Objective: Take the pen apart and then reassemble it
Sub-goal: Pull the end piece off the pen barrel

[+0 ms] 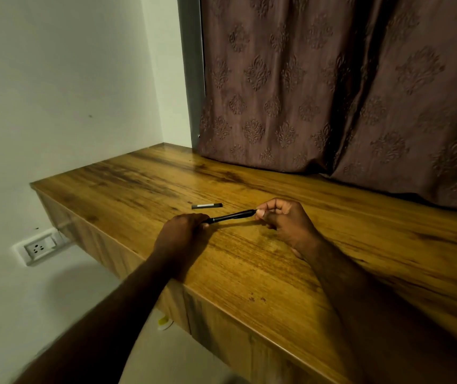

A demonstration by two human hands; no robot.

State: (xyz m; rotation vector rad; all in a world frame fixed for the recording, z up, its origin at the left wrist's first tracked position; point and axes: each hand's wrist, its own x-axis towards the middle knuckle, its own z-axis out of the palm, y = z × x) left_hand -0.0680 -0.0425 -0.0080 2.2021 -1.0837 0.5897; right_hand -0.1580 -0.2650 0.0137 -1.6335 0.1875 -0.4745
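The pen [231, 216] is held between both hands just above the wooden desk [127, 176], slanting from the near left up toward the far right. The left hand [183, 231] grips its left end. The fingers are curled down over it, so that end is hidden under the knuckles. A thin pale ring shows on the barrel just beside those fingers. The right hand [282, 220] pinches the right end between thumb and forefinger, with the other fingers curled in toward the palm. The middle of the black barrel is bare between the two hands, and a soft shadow lies on the wood beneath it. Whether the pen touches the desk I cannot tell.

A short black piece [206, 206] with a pale strip along it lies flat on the desk just beyond the pen, on the far side. It is apart from both hands and touched by neither.

The left forearm crosses the near edge of the desk, and the right forearm reaches in over the wood from the near right.

A brown patterned curtain [332, 92] hangs along the far side, with its hem resting on the desk. A pale wall [55, 79] stands to the left, with a white socket [39, 247] set in it below the desk's left end. On the floor by the desk's near side sits a small yellow and white thing [164, 322] — too small to make out.
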